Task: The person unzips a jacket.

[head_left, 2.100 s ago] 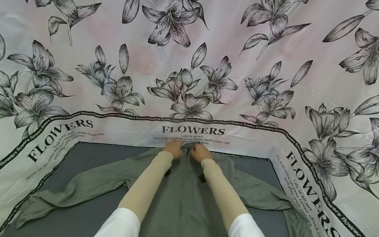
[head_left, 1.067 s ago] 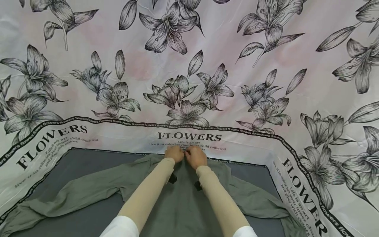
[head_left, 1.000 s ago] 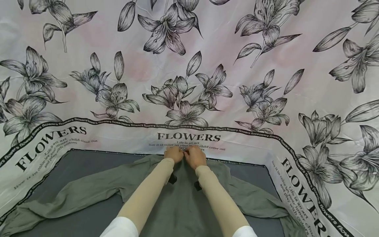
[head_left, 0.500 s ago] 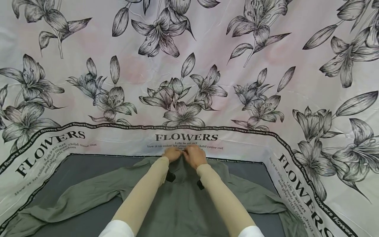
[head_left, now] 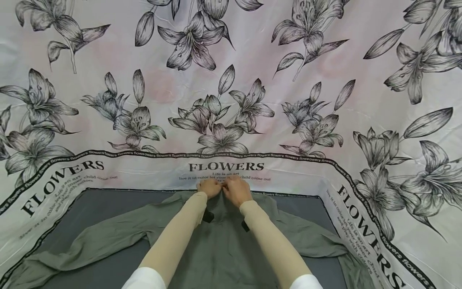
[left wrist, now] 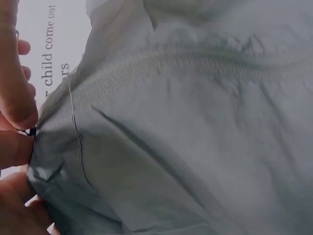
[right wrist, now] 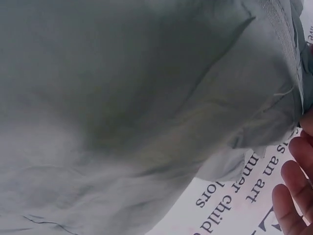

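Since they have drawn together, the left hand (head_left: 209, 188) and right hand (head_left: 236, 190) pinch the grey-green garment (head_left: 225, 249) at its far middle (spread on the grey surface (head_left: 117, 199)), so work likely centres there.

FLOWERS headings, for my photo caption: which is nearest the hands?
The middle heading, just beyond the left hand and right hand; the left heading and right heading slant, farther away.

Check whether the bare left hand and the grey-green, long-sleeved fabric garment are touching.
Touching. The left wrist view shows it: fingers of the left hand meet the edge of the garment with no gap.
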Available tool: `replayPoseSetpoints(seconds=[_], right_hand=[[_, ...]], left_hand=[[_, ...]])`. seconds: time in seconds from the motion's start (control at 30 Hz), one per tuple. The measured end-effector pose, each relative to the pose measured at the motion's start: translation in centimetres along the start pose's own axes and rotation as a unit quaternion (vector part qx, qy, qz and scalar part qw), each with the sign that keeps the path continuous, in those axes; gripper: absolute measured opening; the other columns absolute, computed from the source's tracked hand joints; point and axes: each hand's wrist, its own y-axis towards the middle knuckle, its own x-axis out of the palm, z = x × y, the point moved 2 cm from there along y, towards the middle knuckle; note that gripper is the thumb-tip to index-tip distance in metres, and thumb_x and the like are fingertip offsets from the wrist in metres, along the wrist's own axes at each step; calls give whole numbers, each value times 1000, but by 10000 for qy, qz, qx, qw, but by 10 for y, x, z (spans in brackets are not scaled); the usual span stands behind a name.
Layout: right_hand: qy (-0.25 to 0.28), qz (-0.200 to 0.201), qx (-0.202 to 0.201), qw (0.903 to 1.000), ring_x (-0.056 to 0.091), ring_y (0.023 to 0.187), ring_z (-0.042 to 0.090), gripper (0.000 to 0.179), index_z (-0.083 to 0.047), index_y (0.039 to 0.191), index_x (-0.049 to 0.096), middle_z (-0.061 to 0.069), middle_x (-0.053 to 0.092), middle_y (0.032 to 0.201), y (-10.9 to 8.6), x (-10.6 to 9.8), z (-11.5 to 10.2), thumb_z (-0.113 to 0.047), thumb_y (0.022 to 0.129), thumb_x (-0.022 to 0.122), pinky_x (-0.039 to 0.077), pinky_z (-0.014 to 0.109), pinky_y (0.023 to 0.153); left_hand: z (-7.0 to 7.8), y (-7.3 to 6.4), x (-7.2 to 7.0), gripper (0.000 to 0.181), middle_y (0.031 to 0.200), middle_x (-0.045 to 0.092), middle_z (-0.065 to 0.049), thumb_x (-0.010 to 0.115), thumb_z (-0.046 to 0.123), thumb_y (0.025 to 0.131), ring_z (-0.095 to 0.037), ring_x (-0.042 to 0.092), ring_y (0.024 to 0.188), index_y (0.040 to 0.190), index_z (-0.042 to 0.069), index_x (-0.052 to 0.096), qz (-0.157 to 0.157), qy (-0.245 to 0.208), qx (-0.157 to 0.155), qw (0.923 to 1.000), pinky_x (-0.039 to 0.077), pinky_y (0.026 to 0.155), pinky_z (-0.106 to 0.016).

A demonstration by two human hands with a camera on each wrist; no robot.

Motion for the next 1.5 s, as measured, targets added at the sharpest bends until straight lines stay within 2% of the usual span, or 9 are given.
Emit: replayPoseSetpoints(seconds=[0.17,0.47,0.67,0.9,1.0,1.2,1.3,1.4,1.5], right_hand=[[67,11,-53,10000,70,95,21,7,-17,94,79,1,75,93,-2,0,-1,-19,94,72,59,40,76],[126,-35,-108,9999,70,92,22,8,-15,90,78,3,75,90,-7,1,-3,-17,94,71,58,39,75],[298,-215,-47,9993,68,93,22,10,-14,87,77,4,73,89,-10,2,-3,-17,95,71,59,39,77],[260,-245,-46,9994,68,90,21,15,-15,81,74,3,72,85,-12,3,0,-16,95,70,59,38,82],[324,-226,-154,9991,67,88,20,20,-16,75,70,1,71,80,-13,3,-1,-16,95,70,58,37,81],[253,-284,-172,9991,66,88,17,13,-17,83,73,-1,71,86,-14,6,-4,-19,96,70,58,34,76],[299,-293,-45,9991,65,86,16,10,-17,88,74,0,70,89,-16,7,-2,-20,96,69,55,32,71],[331,-208,30,9992,65,86,16,8,-17,91,75,1,71,90,-17,8,-1,-20,96,70,55,32,71],[391,-82,30,9992,66,86,17,8,-16,90,75,1,71,87,-18,8,-2,-20,95,71,58,34,76]], left_hand=[[8,-4,-2,42,68,56,-10,48,22,100,-42,55,110,59,14,51,-42,70,-36,10000,28,101,-58],[12,-10,-6,43,60,46,-4,48,21,100,-34,54,87,57,16,44,-2,210,-65,9998,28,97,-54],[10,-6,0,46,63,49,-7,50,22,100,-39,55,109,55,16,44,130,284,-231,9992,29,102,-57],[13,-11,1,42,75,59,-12,49,20,100,-45,51,124,58,15,48,152,203,-146,9996,28,107,-58],[12,-11,0,37,89,66,-13,49,21,101,-45,48,130,64,15,54,137,207,-232,9994,27,111,-60],[4,-8,-6,33,97,65,-15,48,23,100,-43,47,129,69,14,52,-142,119,-189,9997,25,111,-62],[3,-9,-8,30,119,67,-16,52,28,101,-43,45,134,85,9,68,-316,7,-172,9994,24,114,-63],[2,-10,-9,32,143,59,-14,57,32,101,-42,43,139,105,8,76,-341,52,-148,9993,25,114,-64],[1,-9,-7,32,135,65,-13,57,32,101,-41,50,132,98,7,77,-231,225,-119,9994,26,112,-63]])
